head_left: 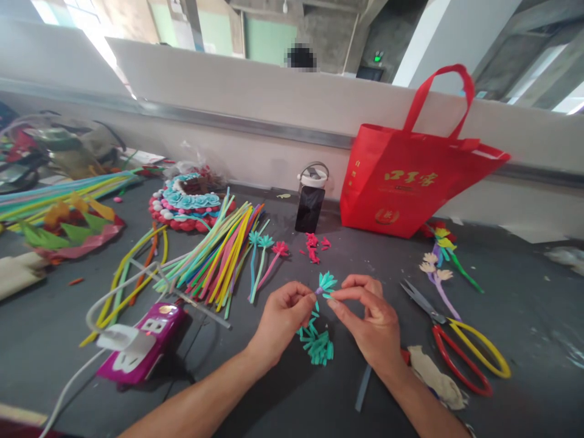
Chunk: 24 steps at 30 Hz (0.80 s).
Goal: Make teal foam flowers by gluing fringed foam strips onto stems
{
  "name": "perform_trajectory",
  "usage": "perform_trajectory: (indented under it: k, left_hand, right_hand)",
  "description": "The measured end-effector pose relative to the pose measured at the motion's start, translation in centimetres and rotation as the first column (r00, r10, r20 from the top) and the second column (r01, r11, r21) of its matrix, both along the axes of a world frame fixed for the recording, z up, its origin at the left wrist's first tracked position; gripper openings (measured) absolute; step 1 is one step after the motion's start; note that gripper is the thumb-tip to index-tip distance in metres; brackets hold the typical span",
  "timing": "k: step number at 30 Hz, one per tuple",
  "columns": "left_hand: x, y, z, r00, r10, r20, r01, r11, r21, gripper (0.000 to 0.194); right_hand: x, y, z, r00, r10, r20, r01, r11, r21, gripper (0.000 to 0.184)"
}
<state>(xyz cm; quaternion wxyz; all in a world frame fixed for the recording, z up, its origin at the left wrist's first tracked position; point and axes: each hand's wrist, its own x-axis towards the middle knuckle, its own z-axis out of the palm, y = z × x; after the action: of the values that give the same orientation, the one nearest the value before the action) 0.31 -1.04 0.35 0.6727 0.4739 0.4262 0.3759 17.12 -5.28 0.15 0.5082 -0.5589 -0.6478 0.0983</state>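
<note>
The left hand (288, 316) pinches the purple base of a small teal flower (326, 282), up over the dark table (264, 389); the right hand (374, 313) grasps a loose teal petal (327, 296) between thumb and finger, right by the flower; below them lies a pile of teal pieces (319, 349); open scissors (438, 317) rest to the right, near the red bag (396, 182).

The small flower (326, 281) has a fan of narrow teal petals, pointing up, and a purple base pinched in the left hand (285, 311). The right hand (375, 316) holds a slim teal strip (328, 296) against its lower right side. Below, loose teal pieces (319, 348) lie heaped on the dark table (269, 395).
</note>
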Motion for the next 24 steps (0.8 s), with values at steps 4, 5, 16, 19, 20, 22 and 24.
perform_trajectory:
  k: [4, 5, 16, 19, 20, 22, 24]
  left_hand:
    - [0.03, 0.01, -0.23, 1.000, 0.012, -0.024, -0.010, 0.997, 0.073, 0.027]
    - [0.04, 0.00, -0.26, 0.999, 0.015, -0.029, -0.012, 0.996, 0.094, 0.026]
    - [0.13, -0.18, -0.76, 0.997, 0.025, -0.067, -0.013, 0.986, 0.167, 0.023]
    - [0.13, -0.22, -0.66, 0.997, 0.027, -0.068, -0.015, 0.986, 0.169, 0.024]
    - [0.13, -0.24, -0.58, 0.997, 0.028, -0.068, -0.016, 0.985, 0.173, 0.023]
    - [0.13, -0.26, -0.44, 0.997, 0.030, -0.068, -0.017, 0.983, 0.182, 0.022]
    - [0.12, -0.28, -0.37, 0.997, 0.031, -0.075, -0.017, 0.982, 0.187, 0.021]
  right_hand:
    - [0.01, -0.03, 0.14, 0.999, -0.019, 0.051, 0.019, 1.000, -0.008, 0.005]
    - [0.02, -0.06, 0.17, 0.997, -0.025, 0.069, 0.026, 1.000, -0.007, 0.005]
    - [-0.15, 0.02, 0.28, 0.988, -0.061, 0.144, 0.052, 0.996, 0.066, 0.006]
    - [-0.13, 0.06, 0.18, 0.984, -0.073, 0.160, 0.062, 0.995, 0.074, 0.005]
    - [-0.11, 0.06, 0.14, 0.983, -0.077, 0.165, 0.065, 0.995, 0.079, 0.005]
    - [-0.05, 0.05, 0.07, 0.981, -0.088, 0.175, 0.074, 0.994, 0.084, 0.004]
    - [-0.02, 0.02, 0.06, 0.979, -0.092, 0.179, 0.079, 0.994, 0.078, 0.005]
